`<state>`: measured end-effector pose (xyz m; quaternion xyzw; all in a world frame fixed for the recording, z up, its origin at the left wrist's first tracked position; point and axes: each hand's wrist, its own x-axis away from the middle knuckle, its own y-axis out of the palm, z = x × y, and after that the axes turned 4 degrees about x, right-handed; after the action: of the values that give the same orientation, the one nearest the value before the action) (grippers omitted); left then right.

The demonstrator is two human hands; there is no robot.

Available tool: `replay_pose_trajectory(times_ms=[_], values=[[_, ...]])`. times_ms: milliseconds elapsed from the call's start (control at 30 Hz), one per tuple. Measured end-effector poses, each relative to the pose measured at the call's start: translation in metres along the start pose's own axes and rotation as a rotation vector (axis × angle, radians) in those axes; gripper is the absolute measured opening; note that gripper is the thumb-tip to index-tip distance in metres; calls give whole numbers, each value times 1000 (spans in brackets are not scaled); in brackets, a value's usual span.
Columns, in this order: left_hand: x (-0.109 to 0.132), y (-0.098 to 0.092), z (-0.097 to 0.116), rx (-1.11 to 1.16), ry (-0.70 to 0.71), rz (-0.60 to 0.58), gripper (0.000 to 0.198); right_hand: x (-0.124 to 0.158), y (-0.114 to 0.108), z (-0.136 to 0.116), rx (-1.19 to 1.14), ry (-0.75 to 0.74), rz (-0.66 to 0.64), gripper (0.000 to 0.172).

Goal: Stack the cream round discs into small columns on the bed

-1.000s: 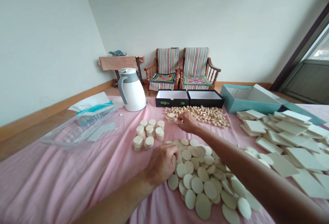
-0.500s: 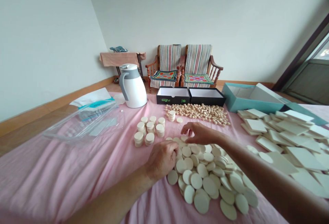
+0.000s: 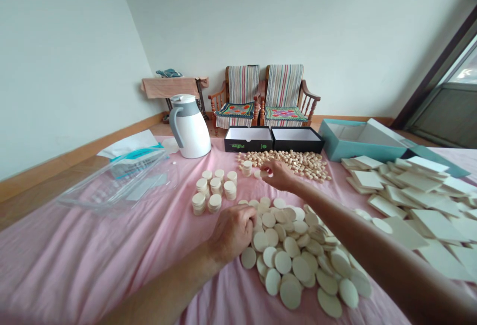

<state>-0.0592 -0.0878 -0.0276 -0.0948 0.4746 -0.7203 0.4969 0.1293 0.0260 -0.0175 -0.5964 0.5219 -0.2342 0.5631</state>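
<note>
Near: your left hand (image 3: 234, 230) is lying beside loose discs (image 3: 292, 246), fingers curled, any contents hidden. Beyond: your right hand (image 3: 278, 175) is holding bent fingers at a flat disc (image 3: 257, 174) near a short stack (image 3: 247, 168); any grip cannot be told. Working low, clear of the stack, is probably sparing it knocks.

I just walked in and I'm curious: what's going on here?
Someone is handling pale discs on a pink cloth. The right hand is at a loose disc beside a short stack, near some tan pieces; its grip is unclear. The left hand is curled at the edge of a disc pile, with more short stacks beyond it.
</note>
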Motion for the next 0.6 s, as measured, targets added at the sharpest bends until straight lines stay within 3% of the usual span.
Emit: replay_pose_trajectory(times_ms=[333,500,600], values=[[0,0,-1,-20,9,-1,23,-16,15,-5,5,46,-61,19],[0,0,-1,-2,2,-5,23,-6,0,-3,-23,53,-66,24],[0,-1,0,4,-5,-16,23,13,-20,1,-77,-5,-256,19]])
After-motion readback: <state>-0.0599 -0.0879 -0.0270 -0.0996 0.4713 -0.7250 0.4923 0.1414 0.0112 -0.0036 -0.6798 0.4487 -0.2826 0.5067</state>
